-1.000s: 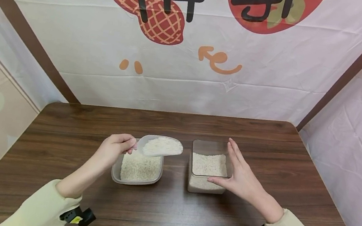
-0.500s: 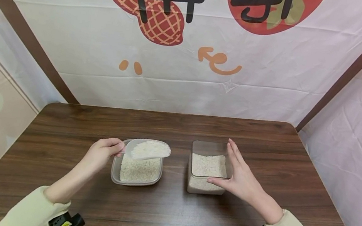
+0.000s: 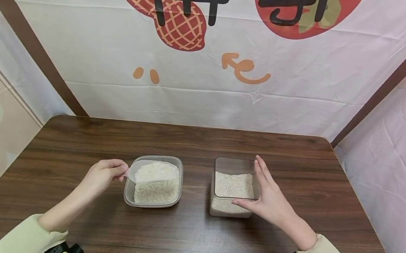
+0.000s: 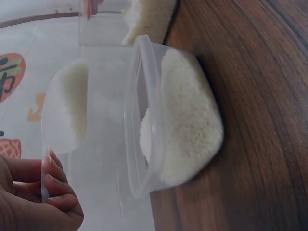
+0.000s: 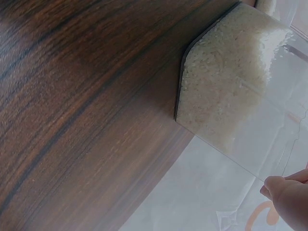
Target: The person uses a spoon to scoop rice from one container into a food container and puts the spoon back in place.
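My left hand pinches the handle of a translucent scoop heaped with white rice. In the head view the scoop overlaps a low clear plastic tub that holds rice. The left wrist view shows the scoop apart from the tub's rim, over the opening side. My right hand rests against a taller square clear container, partly filled with rice. Its fingers stretch straight along the right side, and the thumb lies across the near rim. In the right wrist view the thumb touches the container's upper edge.
Both containers stand on a dark wooden table, with a gap between them. A printed white cloth hangs behind the table's far edge. A black wrist device sits at the left cuff.
My left hand has carried the rice-filled scoop leftward and slightly toward me, from between the two containers to over the left tub. My right hand has stayed at the square container.
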### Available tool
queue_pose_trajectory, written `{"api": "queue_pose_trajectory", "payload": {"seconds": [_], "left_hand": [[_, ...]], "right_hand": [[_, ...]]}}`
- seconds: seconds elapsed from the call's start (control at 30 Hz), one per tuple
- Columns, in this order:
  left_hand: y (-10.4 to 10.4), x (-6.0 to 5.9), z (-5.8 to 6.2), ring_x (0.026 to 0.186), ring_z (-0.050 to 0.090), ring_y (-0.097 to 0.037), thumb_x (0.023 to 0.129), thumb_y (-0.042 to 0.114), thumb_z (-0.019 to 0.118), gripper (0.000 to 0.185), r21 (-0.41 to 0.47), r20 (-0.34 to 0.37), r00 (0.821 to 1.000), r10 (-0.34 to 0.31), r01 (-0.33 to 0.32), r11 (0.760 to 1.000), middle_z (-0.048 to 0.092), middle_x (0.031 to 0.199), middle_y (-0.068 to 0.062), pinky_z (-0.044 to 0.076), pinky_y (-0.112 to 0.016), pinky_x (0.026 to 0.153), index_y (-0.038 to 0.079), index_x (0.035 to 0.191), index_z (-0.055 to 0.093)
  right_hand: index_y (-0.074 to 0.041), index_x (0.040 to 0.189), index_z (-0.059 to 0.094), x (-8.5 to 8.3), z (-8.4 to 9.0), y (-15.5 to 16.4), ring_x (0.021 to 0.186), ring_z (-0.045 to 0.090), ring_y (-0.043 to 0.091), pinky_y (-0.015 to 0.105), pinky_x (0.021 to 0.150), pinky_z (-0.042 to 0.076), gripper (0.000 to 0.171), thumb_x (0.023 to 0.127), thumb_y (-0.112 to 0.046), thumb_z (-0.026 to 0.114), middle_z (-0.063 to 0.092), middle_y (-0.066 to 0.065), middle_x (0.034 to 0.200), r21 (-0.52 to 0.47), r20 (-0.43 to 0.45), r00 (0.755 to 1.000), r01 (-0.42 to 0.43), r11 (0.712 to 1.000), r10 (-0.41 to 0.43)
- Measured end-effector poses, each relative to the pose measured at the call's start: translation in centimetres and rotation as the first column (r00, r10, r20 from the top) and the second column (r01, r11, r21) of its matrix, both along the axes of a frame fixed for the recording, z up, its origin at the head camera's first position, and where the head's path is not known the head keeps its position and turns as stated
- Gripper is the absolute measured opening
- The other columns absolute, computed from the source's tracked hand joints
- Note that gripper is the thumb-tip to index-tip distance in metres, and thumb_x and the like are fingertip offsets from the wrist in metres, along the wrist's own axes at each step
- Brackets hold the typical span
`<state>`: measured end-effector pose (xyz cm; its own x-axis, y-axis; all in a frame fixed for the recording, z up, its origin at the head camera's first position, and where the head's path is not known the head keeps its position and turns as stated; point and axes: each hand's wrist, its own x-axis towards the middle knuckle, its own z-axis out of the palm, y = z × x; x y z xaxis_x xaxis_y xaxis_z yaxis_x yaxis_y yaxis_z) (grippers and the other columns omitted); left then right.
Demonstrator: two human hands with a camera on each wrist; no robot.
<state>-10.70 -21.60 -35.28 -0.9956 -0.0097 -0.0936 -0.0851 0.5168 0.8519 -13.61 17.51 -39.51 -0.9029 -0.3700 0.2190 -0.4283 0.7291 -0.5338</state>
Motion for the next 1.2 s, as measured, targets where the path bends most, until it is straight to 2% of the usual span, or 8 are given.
{"api": "queue_pose_trajectory", "payload": {"seconds": [0.13, 0.43, 0.9, 1.2], "left_hand": [[-0.3, 0.1, -0.2, 0.064, 0.045, -0.003, 0.091, 0.006, 0.047, 0.021, -0.031, 0.006, 1.0, -0.004, 0.004, 1.0, 0.049, 0.065, 0.005, 0.039, -0.024, 0.066, -0.009, 0.083, 0.058], [-0.9, 0.5, -0.8, 0.067, 0.045, -0.007, 0.092, 0.013, 0.047, 0.024, -0.181, -0.002, 1.0, -0.022, 0.021, 0.983, 0.051, 0.065, 0.002, 0.035, -0.026, 0.066, 0.0, 0.077, 0.06], [-1.5, 0.6, -1.3, 0.065, 0.046, -0.009, 0.092, 0.015, 0.047, 0.023, -0.289, -0.005, 0.998, -0.06, 0.056, 0.956, 0.051, 0.065, 0.003, 0.035, -0.027, 0.062, 0.007, 0.076, 0.061], [-1.6, 1.0, -0.2, 0.059, 0.041, -0.01, 0.092, 0.011, 0.046, 0.024, -0.395, -0.036, 0.993, -0.114, 0.091, 0.914, 0.047, 0.061, 0.001, 0.032, -0.027, 0.056, 0.01, 0.071, 0.058]], "right_hand": [[-0.004, 0.145, 0.011, 0.0, 0.0, 0.0, 0.131, 0.028, 0.032, 0.049, 0.098, 0.032, 0.114, 0.065, -0.063, 0.068, 0.007, 0.002, 0.152, -0.003, 0.007, 1.0, 0.001, 1.0, -0.001], [-0.005, 0.145, 0.01, 0.0, 0.0, 0.0, 0.13, 0.029, 0.035, 0.051, 0.097, 0.033, 0.113, 0.066, -0.058, 0.071, 0.008, 0.006, 0.152, -0.006, -0.013, 1.0, -0.011, 1.0, 0.011], [-0.005, 0.145, 0.01, 0.0, 0.1, 0.0, 0.13, 0.028, 0.035, 0.05, 0.098, 0.032, 0.113, 0.066, -0.058, 0.071, 0.009, 0.007, 0.151, -0.002, -0.009, 1.0, -0.012, 1.0, 0.012], [-0.004, 0.145, 0.011, 0.0, 0.0, 0.0, 0.13, 0.027, 0.035, 0.05, 0.098, 0.032, 0.113, 0.066, -0.057, 0.071, 0.01, 0.011, 0.151, -0.004, -0.01, 1.0, -0.013, 1.0, 0.013]]}}
